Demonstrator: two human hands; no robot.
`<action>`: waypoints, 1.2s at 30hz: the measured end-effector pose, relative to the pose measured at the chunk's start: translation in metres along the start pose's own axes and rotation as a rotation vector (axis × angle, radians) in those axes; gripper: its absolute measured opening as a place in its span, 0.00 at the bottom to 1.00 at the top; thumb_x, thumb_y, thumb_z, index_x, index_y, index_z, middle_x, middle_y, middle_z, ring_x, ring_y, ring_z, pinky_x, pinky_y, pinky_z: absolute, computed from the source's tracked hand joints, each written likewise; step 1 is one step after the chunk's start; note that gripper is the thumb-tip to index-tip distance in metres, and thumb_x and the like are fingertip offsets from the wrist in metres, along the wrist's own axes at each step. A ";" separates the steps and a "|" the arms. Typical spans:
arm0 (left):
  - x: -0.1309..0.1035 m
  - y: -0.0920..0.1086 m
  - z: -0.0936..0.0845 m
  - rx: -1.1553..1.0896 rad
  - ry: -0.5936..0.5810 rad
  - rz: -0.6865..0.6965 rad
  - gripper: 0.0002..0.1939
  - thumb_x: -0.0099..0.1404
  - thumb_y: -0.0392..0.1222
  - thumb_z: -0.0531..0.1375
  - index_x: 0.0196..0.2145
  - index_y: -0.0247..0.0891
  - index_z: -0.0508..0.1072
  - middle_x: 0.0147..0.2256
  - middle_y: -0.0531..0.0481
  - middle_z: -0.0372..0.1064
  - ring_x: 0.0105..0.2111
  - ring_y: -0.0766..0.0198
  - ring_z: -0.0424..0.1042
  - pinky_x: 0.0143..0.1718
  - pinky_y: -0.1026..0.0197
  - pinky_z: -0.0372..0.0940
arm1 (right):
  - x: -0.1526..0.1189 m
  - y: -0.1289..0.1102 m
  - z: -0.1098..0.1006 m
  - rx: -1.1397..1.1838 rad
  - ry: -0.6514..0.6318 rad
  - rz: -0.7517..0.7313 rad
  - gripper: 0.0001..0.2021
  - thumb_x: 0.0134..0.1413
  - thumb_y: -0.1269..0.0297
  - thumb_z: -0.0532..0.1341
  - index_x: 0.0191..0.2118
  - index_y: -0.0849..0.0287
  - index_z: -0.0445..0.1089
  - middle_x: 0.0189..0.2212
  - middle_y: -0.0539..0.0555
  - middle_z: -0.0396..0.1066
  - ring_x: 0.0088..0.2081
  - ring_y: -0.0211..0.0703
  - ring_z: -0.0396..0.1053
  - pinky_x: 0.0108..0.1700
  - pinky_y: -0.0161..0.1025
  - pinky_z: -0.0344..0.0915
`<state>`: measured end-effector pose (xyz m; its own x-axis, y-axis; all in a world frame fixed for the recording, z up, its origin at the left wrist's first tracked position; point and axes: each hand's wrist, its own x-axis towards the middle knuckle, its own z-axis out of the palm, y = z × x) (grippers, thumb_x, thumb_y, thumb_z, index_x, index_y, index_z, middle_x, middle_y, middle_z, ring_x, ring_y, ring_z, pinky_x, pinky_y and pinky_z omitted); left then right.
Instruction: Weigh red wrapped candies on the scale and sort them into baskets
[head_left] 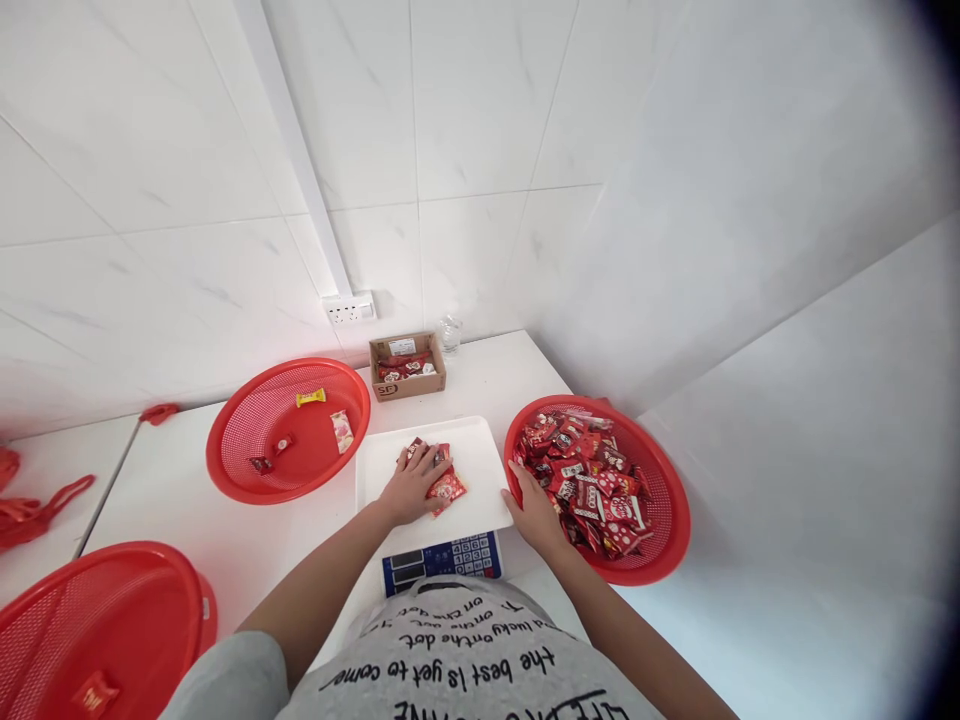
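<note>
My left hand (411,488) lies over several red snack packets (448,488) on a white tray (480,450), its fingers spread across them. The tray sits on a weighing scale, whose blue keypad (469,553) shows below the near edge. My right hand (536,508) is between the tray's right edge and a red plastic basket (671,545), thumb apart from the fingers. Its fingertips are at the basket rim, and nothing shows in its grasp. Many red wrapped packets (589,480) fill that basket.
Left of the tray, a red basket (289,485) holds a few small packets. Another red basket (165,570) stands at the lower left. Behind the tray are a small cardboard box (409,388) with packets and a clear glass (450,335). Red bags (37,515) lie far left.
</note>
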<state>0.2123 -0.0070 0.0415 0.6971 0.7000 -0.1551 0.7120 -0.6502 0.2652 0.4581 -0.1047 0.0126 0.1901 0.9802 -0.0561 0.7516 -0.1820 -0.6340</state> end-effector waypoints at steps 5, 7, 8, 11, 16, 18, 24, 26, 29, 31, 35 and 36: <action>-0.003 -0.010 -0.021 -0.036 -0.054 0.056 0.39 0.57 0.57 0.58 0.62 0.51 0.47 0.65 0.48 0.34 0.64 0.49 0.29 0.60 0.40 0.32 | 0.000 0.004 0.002 0.017 0.004 -0.011 0.26 0.56 0.58 0.49 0.60 0.59 0.53 0.59 0.58 0.55 0.61 0.45 0.51 0.60 0.47 0.51; -0.003 0.003 -0.020 -0.037 -0.013 -0.051 0.36 0.60 0.55 0.56 0.62 0.50 0.48 0.65 0.46 0.35 0.64 0.48 0.30 0.60 0.39 0.31 | 0.000 0.004 0.002 0.025 0.008 -0.011 0.26 0.56 0.58 0.49 0.60 0.58 0.52 0.59 0.58 0.55 0.61 0.46 0.51 0.60 0.47 0.51; -0.002 0.012 -0.017 -0.042 0.014 -0.131 0.34 0.61 0.54 0.54 0.62 0.49 0.49 0.65 0.44 0.35 0.64 0.48 0.30 0.59 0.38 0.32 | 0.001 0.004 0.002 0.029 0.010 -0.008 0.26 0.56 0.59 0.49 0.60 0.58 0.52 0.59 0.58 0.55 0.61 0.46 0.51 0.60 0.47 0.51; 0.003 0.035 -0.005 -0.088 0.075 -0.413 0.32 0.64 0.55 0.48 0.63 0.46 0.47 0.65 0.40 0.35 0.63 0.44 0.33 0.57 0.34 0.36 | 0.001 0.002 0.002 0.034 0.006 0.004 0.27 0.55 0.59 0.50 0.60 0.59 0.52 0.59 0.58 0.55 0.61 0.46 0.51 0.60 0.47 0.52; 0.007 0.042 0.015 -0.042 0.153 -0.505 0.30 0.65 0.54 0.47 0.62 0.46 0.49 0.64 0.40 0.37 0.63 0.45 0.36 0.58 0.35 0.36 | 0.000 0.001 0.001 0.045 0.008 0.013 0.27 0.55 0.59 0.50 0.60 0.57 0.52 0.59 0.57 0.55 0.61 0.46 0.52 0.59 0.48 0.53; 0.004 0.036 0.019 0.011 0.180 -0.435 0.30 0.65 0.54 0.48 0.62 0.46 0.50 0.64 0.41 0.39 0.63 0.46 0.36 0.58 0.36 0.35 | 0.000 0.002 0.001 0.044 0.011 0.014 0.27 0.55 0.59 0.50 0.60 0.58 0.52 0.59 0.58 0.55 0.61 0.46 0.51 0.59 0.48 0.53; -0.003 0.012 0.014 0.071 0.152 -0.190 0.30 0.65 0.54 0.49 0.62 0.50 0.49 0.64 0.42 0.40 0.63 0.47 0.38 0.58 0.37 0.36 | 0.001 0.003 0.002 0.049 0.010 0.021 0.26 0.55 0.59 0.50 0.60 0.57 0.53 0.59 0.57 0.55 0.61 0.46 0.51 0.59 0.47 0.53; -0.005 0.002 0.008 0.071 0.119 -0.108 0.29 0.64 0.55 0.49 0.62 0.51 0.50 0.64 0.43 0.41 0.63 0.48 0.38 0.59 0.38 0.37 | 0.001 0.004 0.003 0.048 0.012 0.023 0.26 0.55 0.59 0.50 0.60 0.57 0.53 0.59 0.57 0.55 0.61 0.46 0.51 0.59 0.47 0.53; -0.008 -0.008 0.001 0.064 0.071 -0.010 0.29 0.64 0.56 0.50 0.61 0.52 0.52 0.64 0.45 0.42 0.63 0.49 0.38 0.59 0.39 0.36 | 0.001 0.004 0.003 0.046 0.011 0.021 0.26 0.55 0.59 0.50 0.60 0.58 0.53 0.59 0.58 0.55 0.61 0.46 0.51 0.59 0.48 0.53; -0.011 -0.006 -0.001 0.062 0.072 -0.008 0.28 0.63 0.55 0.50 0.60 0.51 0.54 0.64 0.46 0.43 0.63 0.50 0.38 0.59 0.39 0.34 | 0.001 0.004 0.003 0.047 0.012 0.017 0.26 0.55 0.59 0.50 0.60 0.58 0.53 0.59 0.59 0.55 0.61 0.47 0.52 0.59 0.48 0.53; -0.007 0.016 0.002 0.022 0.160 -0.189 0.26 0.65 0.54 0.48 0.59 0.47 0.56 0.63 0.44 0.44 0.64 0.51 0.37 0.60 0.39 0.32 | 0.001 0.004 0.003 0.051 0.009 0.010 0.27 0.55 0.59 0.50 0.60 0.58 0.52 0.59 0.59 0.55 0.61 0.47 0.52 0.59 0.48 0.53; -0.004 0.022 0.003 -0.005 0.181 -0.267 0.27 0.65 0.54 0.46 0.60 0.46 0.55 0.64 0.43 0.43 0.64 0.50 0.36 0.59 0.39 0.33 | 0.001 0.004 0.002 0.050 0.007 0.010 0.27 0.55 0.59 0.50 0.60 0.59 0.52 0.59 0.59 0.55 0.61 0.47 0.51 0.59 0.48 0.53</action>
<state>0.2257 -0.0251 0.0451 0.4590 0.8871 -0.0481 0.8669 -0.4353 0.2427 0.4595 -0.1040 0.0084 0.2017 0.9778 -0.0569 0.7170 -0.1870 -0.6715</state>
